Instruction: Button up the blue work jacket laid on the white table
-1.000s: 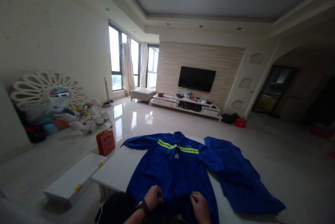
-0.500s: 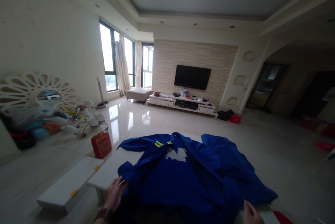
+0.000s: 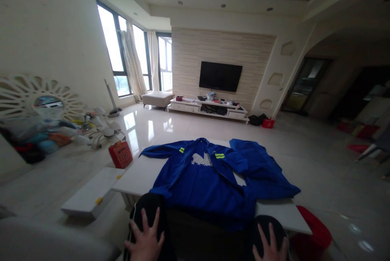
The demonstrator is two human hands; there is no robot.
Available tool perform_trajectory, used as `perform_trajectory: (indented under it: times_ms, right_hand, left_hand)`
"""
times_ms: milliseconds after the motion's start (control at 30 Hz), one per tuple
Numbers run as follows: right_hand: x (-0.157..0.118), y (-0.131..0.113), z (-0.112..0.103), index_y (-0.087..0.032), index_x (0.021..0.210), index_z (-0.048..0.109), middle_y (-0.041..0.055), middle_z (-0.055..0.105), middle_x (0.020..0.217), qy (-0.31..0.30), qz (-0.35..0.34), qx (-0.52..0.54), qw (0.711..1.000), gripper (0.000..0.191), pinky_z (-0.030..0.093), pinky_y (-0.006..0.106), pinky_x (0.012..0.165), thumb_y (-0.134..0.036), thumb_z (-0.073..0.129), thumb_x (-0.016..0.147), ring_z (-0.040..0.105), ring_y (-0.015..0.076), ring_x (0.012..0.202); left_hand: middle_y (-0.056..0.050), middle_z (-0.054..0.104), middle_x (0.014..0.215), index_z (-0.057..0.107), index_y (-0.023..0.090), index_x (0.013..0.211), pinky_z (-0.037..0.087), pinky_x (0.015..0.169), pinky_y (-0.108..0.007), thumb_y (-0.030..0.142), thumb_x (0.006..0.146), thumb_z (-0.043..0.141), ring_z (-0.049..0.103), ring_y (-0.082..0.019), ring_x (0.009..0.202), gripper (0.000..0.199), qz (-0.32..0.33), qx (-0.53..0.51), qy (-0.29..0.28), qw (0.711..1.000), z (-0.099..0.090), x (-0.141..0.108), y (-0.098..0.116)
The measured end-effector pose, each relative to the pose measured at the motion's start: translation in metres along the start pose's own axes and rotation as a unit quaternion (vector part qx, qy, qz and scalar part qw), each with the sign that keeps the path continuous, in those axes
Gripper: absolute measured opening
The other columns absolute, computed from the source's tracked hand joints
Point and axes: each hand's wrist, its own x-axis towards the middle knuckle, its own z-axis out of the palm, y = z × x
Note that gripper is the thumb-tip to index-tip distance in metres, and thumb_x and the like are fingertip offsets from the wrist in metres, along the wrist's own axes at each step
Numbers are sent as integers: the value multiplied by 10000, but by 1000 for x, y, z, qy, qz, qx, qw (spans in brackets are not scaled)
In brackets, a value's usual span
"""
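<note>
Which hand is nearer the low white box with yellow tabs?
Left. The left hand, spread on the left knee, is just right of the box; the right hand, on the right knee, is farther right.

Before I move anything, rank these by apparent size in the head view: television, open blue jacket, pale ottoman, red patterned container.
1. Open blue jacket
2. Television
3. Pale ottoman and red patterned container: too alike to rank.

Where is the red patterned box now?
In the head view, the red patterned box stands on the floor, left of the blue jacket, just behind the low white bench.
</note>
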Motion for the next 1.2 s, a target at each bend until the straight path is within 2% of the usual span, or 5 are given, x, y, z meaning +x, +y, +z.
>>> perform_trajectory:
  times_ms: [133,300,467,700,1200]
  right_hand:
    - [-7,-5,-15,-379,1479,483,2,161,1683,16,-8,-25,1000,677,361,660,1035,-553,437,826,219,490,1471]
    - [-10,-5,-26,-358,1485,477,7,168,1680,14,-19,-24,999,649,382,633,1020,-553,365,877,220,479,1464]
    - [-14,3,-31,-367,1481,479,-10,175,1680,3,-12,6,1000,648,363,640,1040,-575,346,882,209,464,1472]
    - [-6,15,-17,-350,1481,484,1,195,1678,25,-20,60,998,693,350,717,1007,-628,341,862,229,510,1445]
    - [-7,10,-25,-322,1468,509,30,209,1675,10,-20,81,996,697,336,755,996,-632,389,855,208,527,1451]
  left_hand:
    - [-103,71,1698,331,393,1558,366,1037,-680,386,902,553,84,-499,1509,692,44,-21,5,999,-15,-13,11]
    - [-96,51,1701,345,413,1547,293,1085,-686,390,911,558,69,-486,1515,671,50,-48,-10,998,-23,-15,12]
    - [-93,71,1699,383,410,1533,335,1068,-658,394,907,572,109,-481,1509,655,52,-82,-2,995,-22,-16,-1]
    - [-64,94,1700,387,428,1527,371,1065,-620,389,889,592,168,-466,1500,671,40,-105,29,993,-15,-17,-21]
    - [-63,87,1701,427,418,1510,342,1086,-627,366,888,599,169,-460,1499,648,44,-124,35,991,-14,-18,-15]
